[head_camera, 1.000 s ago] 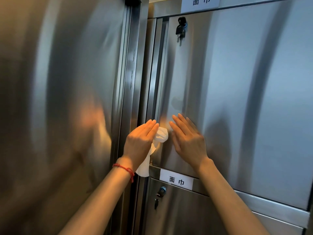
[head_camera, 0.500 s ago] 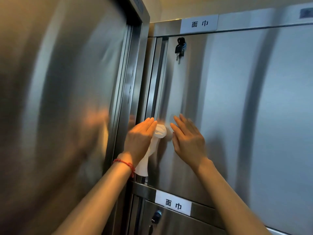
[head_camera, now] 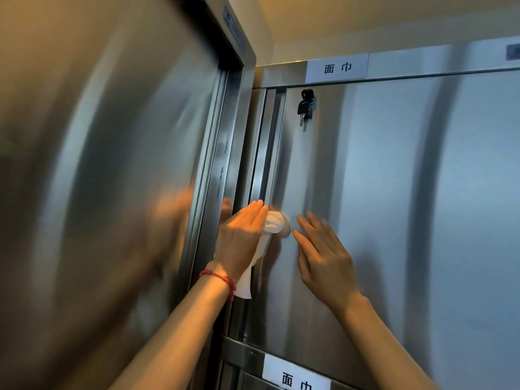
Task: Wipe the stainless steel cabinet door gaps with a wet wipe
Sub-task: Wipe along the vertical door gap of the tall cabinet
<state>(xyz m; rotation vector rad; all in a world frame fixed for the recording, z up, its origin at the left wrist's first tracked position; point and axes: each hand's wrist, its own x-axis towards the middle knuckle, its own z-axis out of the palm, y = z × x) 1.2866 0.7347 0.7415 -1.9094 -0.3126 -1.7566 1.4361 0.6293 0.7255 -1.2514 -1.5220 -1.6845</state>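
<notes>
From the head camera, your left hand (head_camera: pixel 242 235) lies flat with its fingers straight and together, pressing the wet wipe (head_camera: pixel 272 225) against the left edge of the stainless steel cabinet door (head_camera: pixel 380 206). The fingertips sit right at the vertical gap (head_camera: pixel 266 147) between that door and the frame beside it, which looks like the sensible place for them: straight fingers can push the cloth into a narrow channel better than a fist could. The bunched top of the wipe peeks out past your fingers onto the door face, and its loose tail hangs down beside your wrist, just by the red string bracelet (head_camera: pixel 218 277).

Your right hand (head_camera: pixel 323 254) is spread, palm flat on the door panel just right of the wipe, holding nothing. I judge it is there to steady the door against the push, and to steady you.

Much is hard to read. How deep the wipe reaches into the gap is hidden under your left palm. The tall steel surface (head_camera: pixel 98 178) on the left is smeared with blur and reflections. The key (head_camera: pixel 305 108) hanging in the upper lock is small and dark. The label (head_camera: pixel 337 68) above the door is legible, but the lower label (head_camera: pixel 295 378) is cut off by the bottom edge.
</notes>
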